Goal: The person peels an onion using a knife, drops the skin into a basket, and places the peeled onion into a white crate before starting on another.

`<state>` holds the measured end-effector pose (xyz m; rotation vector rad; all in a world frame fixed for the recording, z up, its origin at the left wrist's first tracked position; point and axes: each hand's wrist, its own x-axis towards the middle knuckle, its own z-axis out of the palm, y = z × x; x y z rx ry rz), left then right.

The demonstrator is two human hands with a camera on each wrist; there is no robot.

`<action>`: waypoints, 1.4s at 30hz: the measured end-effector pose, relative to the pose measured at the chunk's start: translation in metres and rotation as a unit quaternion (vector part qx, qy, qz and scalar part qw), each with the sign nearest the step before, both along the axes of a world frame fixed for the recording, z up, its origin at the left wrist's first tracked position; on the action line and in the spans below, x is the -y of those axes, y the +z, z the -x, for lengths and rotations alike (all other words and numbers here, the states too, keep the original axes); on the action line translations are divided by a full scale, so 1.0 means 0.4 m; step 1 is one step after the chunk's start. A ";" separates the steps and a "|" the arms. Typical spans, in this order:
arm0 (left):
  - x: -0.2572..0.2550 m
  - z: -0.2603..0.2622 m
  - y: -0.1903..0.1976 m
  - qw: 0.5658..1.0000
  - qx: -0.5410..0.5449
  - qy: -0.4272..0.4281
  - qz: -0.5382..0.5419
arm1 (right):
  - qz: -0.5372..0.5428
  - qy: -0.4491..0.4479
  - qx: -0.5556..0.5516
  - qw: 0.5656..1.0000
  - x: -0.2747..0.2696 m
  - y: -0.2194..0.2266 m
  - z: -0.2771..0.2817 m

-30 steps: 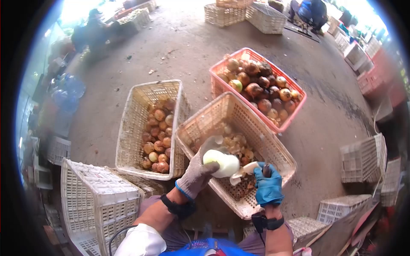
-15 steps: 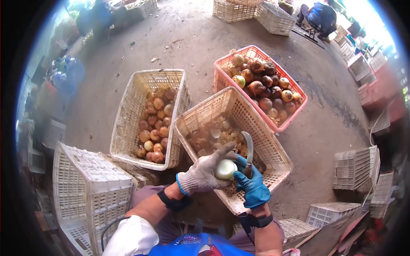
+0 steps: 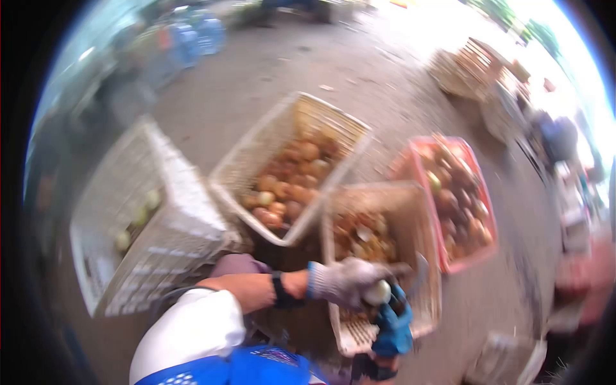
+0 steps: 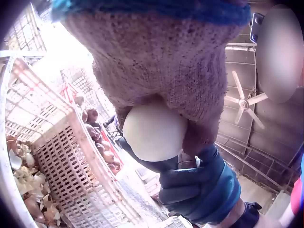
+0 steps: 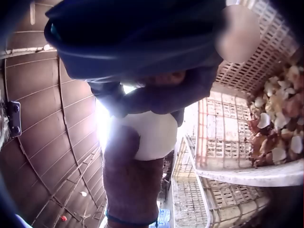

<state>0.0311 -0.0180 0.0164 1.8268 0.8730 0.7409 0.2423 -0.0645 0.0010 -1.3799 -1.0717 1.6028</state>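
Observation:
My left hand (image 3: 350, 280), in a grey knit glove, grips a peeled white onion (image 3: 377, 293). Smooth and bare, the onion (image 4: 154, 133) shows between the gloved fingers in the left wrist view. My right hand (image 3: 393, 324), in a blue rubber glove, holds a curved knife (image 3: 420, 273) with the blade pointing up and away. The blue fingers lie right against the onion (image 5: 159, 137) in the right wrist view. Both hands are over the near part of a white crate (image 3: 372, 187) with loose onion skins (image 3: 366, 237) inside.
A pink crate (image 3: 471, 258) of unpeeled onions stands right of the skins crate. To its left is a white crate (image 3: 340, 119) of brown onions. Further left, a tilted white crate (image 3: 186, 192) has several pale onions (image 3: 122, 241) inside. More crates (image 3: 471, 77) stand at the back right.
The head view has swung left, bringing the pale onions in the left crate into sight. My hands came together at the onion; the loose skin between them a second ago is gone.

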 end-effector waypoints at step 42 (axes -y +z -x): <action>-0.013 0.014 -0.038 0.954 0.056 0.016 0.295 | 0.097 0.035 -0.059 0.993 -0.002 0.018 -0.006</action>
